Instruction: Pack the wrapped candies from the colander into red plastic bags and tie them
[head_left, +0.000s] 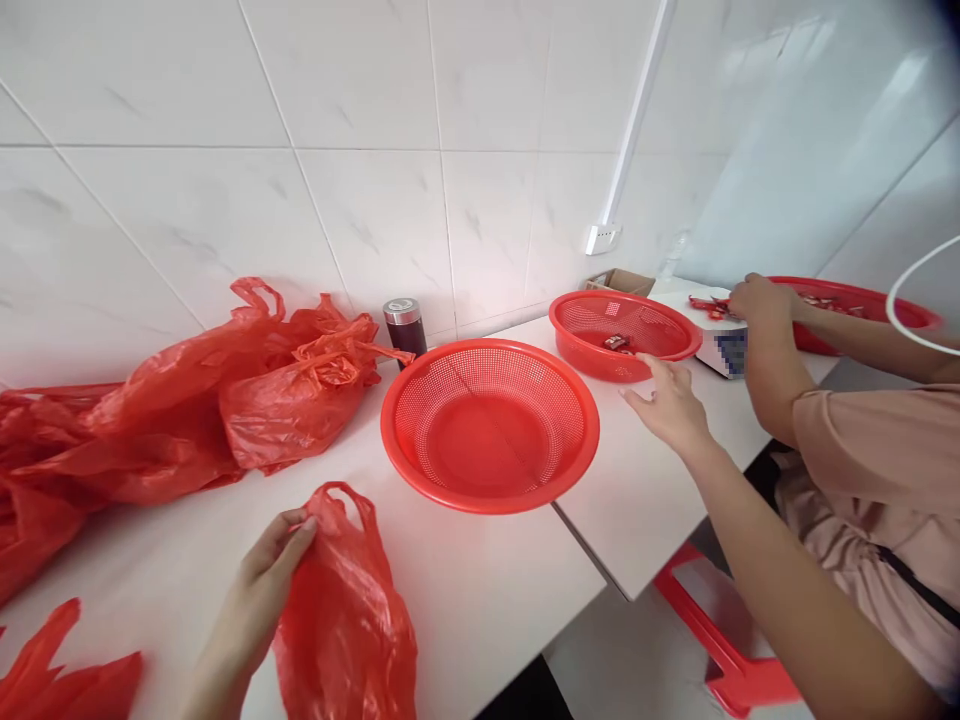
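Note:
My left hand [274, 560] pinches the top edge of a red plastic bag [349, 620] beside its handle loop, at the front of the table. My right hand [673, 402] reaches out with thumb and fingers apart, close to the near rim of a red perforated basket [574, 345]. A few small wrapped pieces [616, 343] lie inside that basket. Between my hands stands a larger red perforated basket [491, 500] with nothing in it.
Full red bags [180, 400] are heaped at the left, by a dark flask [405, 328]. At right a co-worker's hands [757, 297] are over a scale [724, 352] and another red basket [900, 305]. A red stool [727, 640] stands below the table [480, 580].

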